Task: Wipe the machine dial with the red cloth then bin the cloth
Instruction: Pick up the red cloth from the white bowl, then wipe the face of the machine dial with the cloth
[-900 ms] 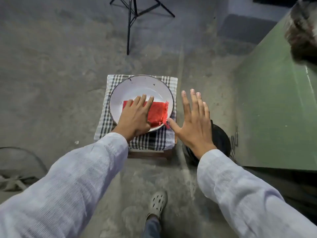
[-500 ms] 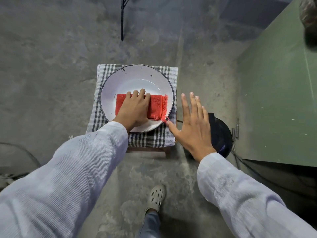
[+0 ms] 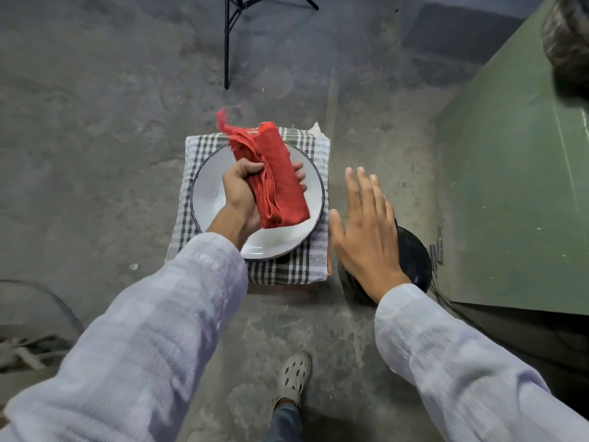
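My left hand (image 3: 240,194) grips the folded red cloth (image 3: 274,177) and holds it up above the white enamel plate (image 3: 287,240). The cloth is tilted, its frayed end pointing up and away. My right hand (image 3: 366,234) hovers flat with fingers spread, to the right of the plate, over a black round bin (image 3: 414,256) on the floor. A green machine panel (image 3: 516,186) fills the right side; no dial shows on it.
The plate rests on a checked cloth (image 3: 296,269) covering a low stool. A black tripod leg (image 3: 227,43) stands beyond it on the concrete floor. Cables (image 3: 446,301) run by the bin, and my sandalled foot (image 3: 291,378) is below.
My left hand went from pressing flat on the cloth in the plate to closing on it and lifting it clear. The right hand stayed spread over the bin.
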A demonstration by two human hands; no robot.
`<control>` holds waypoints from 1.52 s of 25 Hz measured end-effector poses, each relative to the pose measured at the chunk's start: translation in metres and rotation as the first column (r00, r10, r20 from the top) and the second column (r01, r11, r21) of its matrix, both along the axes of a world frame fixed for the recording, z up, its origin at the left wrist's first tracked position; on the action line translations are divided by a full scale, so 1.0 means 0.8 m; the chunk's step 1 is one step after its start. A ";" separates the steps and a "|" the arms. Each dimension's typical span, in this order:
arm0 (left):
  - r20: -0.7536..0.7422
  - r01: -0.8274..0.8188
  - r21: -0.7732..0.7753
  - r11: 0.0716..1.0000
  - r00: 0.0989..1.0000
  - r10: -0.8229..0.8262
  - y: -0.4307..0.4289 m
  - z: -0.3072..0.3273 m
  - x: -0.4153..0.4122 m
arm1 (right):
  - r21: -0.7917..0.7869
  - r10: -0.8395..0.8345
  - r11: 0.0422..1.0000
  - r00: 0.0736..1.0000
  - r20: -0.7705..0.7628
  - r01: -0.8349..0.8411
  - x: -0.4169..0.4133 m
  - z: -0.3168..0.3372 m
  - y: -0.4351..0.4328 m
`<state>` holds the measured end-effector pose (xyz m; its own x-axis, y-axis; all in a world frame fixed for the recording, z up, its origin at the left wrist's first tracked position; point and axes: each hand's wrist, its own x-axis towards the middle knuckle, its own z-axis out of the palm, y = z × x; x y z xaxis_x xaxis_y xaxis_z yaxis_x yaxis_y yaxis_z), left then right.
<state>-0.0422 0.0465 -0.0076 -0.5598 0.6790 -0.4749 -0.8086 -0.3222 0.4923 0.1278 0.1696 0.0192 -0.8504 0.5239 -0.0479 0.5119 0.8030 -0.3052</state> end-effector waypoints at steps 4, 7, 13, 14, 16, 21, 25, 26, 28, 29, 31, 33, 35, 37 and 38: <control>0.013 0.037 0.434 0.900 0.999 -0.047 0.012 0.033 0.019 | 0.038 -0.025 0.999 0.996 -0.090 0.028 -0.005 0.045 0.005; -0.092 0.140 0.521 0.842 0.990 -0.108 0.030 0.073 0.026 | 0.063 -0.026 0.997 0.987 -0.159 0.036 -0.004 0.089 0.015; -0.173 0.224 0.554 0.802 0.973 -0.152 0.061 0.162 0.041 | 0.221 0.004 0.974 0.971 -0.238 0.050 0.004 0.196 0.038; -0.190 0.243 0.558 0.793 0.968 -0.162 0.066 0.179 0.044 | 0.263 0.017 0.963 0.967 -0.254 0.052 0.006 0.215 0.043; -0.233 0.275 0.558 0.783 0.957 -0.171 0.077 0.214 0.048 | 0.339 0.038 0.938 0.953 -0.299 0.069 0.013 0.253 0.052; -0.338 0.363 0.560 0.745 0.921 -0.195 0.111 0.305 0.068 | 0.421 -0.024 0.885 0.922 -0.386 0.198 0.047 0.342 0.079; -0.388 0.430 0.564 0.705 0.891 -0.234 0.146 0.393 0.111 | 0.462 -0.060 0.836 0.887 -0.459 0.295 0.107 0.429 0.105; -0.383 0.431 0.565 0.703 0.892 -0.239 0.154 0.413 0.123 | 0.468 -0.066 0.827 0.881 -0.469 0.311 0.123 0.451 0.109; -0.395 0.450 0.565 0.692 0.883 -0.253 0.175 0.461 0.157 | 0.487 -0.082 0.795 0.859 -0.505 0.362 0.165 0.503 0.120; -0.408 0.465 0.570 0.678 0.876 -0.257 0.184 0.487 0.178 | 0.491 -0.088 0.779 0.844 -0.530 0.390 0.188 0.530 0.125; -0.442 0.505 0.580 0.639 0.854 -0.273 0.201 0.542 0.228 | 0.511 -0.092 0.736 0.815 -0.573 0.443 0.243 0.582 0.132; -0.457 0.535 0.588 0.607 0.838 -0.296 0.214 0.589 0.284 | 0.537 -0.116 0.683 0.799 -0.590 0.495 0.300 0.623 0.134; -0.453 0.548 0.588 0.595 0.832 -0.319 0.225 0.626 0.341 | 0.563 -0.145 0.631 0.795 -0.589 0.533 0.354 0.650 0.135; -0.434 0.555 0.591 0.585 0.830 -0.350 0.234 0.656 0.399 | 0.570 -0.181 0.591 0.782 -0.597 0.571 0.410 0.672 0.133; -0.433 0.566 0.589 0.576 0.824 -0.367 0.239 0.672 0.435 | 0.572 -0.197 0.567 0.771 -0.605 0.593 0.448 0.684 0.130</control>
